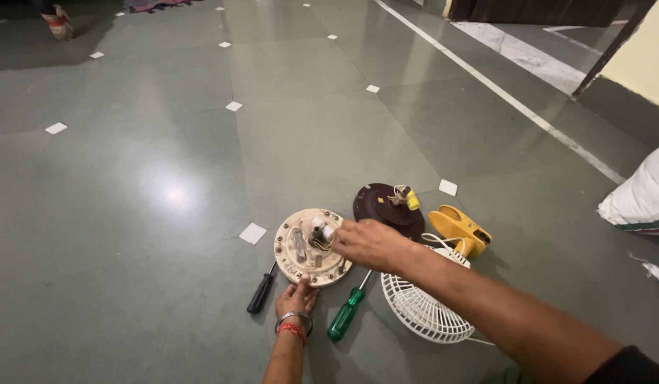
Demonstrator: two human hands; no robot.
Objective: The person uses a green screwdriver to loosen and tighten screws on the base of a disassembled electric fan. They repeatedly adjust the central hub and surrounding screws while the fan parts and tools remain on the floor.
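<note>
Your left hand (295,299) only pinched the cream motor housing (309,247) rim; right fingers (347,238) gripped its center shaft. It could've slid onto the screwdrivers (343,314).

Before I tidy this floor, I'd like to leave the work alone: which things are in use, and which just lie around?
In use:
cream round motor housing, steadied by left hand, its centre touched by right hand

Lying about:
black-handled screwdriver
green-handled screwdriver
dark brown round cover
white fan grille
yellow part
white sack

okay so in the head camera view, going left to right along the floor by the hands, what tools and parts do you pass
Black-handled screwdriver → cream round motor housing → green-handled screwdriver → white fan grille → yellow fan part.
</note>
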